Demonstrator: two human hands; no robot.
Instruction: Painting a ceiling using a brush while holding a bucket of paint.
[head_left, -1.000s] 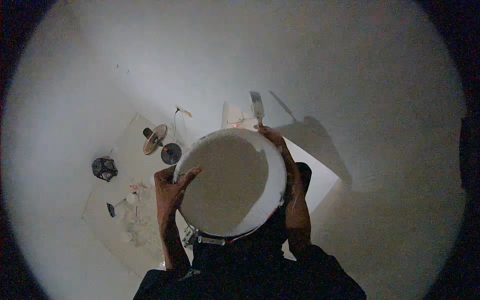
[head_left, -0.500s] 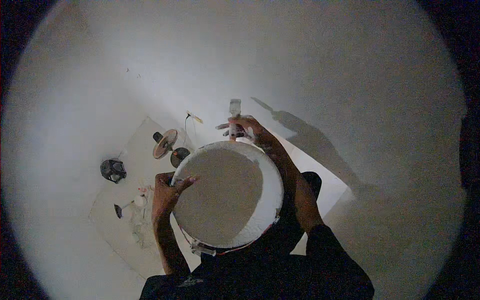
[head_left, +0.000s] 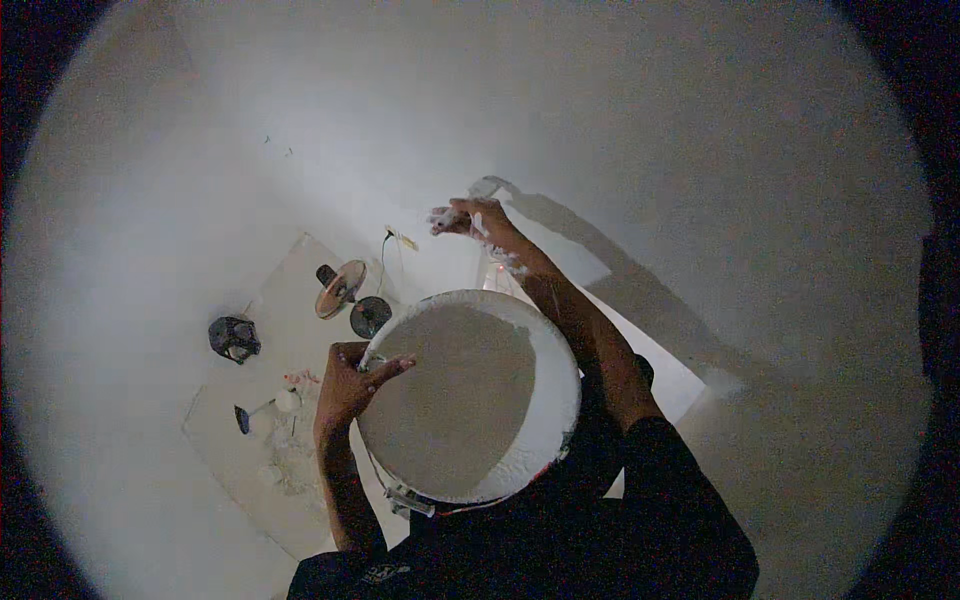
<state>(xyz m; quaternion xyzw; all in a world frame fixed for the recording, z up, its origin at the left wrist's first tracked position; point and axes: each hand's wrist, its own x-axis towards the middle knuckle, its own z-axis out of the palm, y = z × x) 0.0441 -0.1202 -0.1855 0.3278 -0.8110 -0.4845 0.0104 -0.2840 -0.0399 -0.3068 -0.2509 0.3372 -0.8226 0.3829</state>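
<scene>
A round bucket sits close against my body, its rim crusted white and pale grey-white paint-like material inside. My left hand grips its left rim, thumb over the inner edge. Beyond the far rim, my right hand is closed round a white-smeared paintbrush. The brush head points up and to the right, at the pale wall; whether it touches is unclear. Its handle is mostly hidden by my fingers. White smears cover my right fingers and wrist. A wire handle with a grip hangs at the bucket's near side.
Left of the bucket lie a dark mask-like object, a round copper-coloured disc with a dark knob, and a dark round piece. Small clutter with a white round piece rests on a pale sheet. A thin cable stands behind.
My right hand has moved up, away from the bucket's far rim, and the brush has tilted to the right. My left hand keeps its hold. The whole view has shifted slightly.
</scene>
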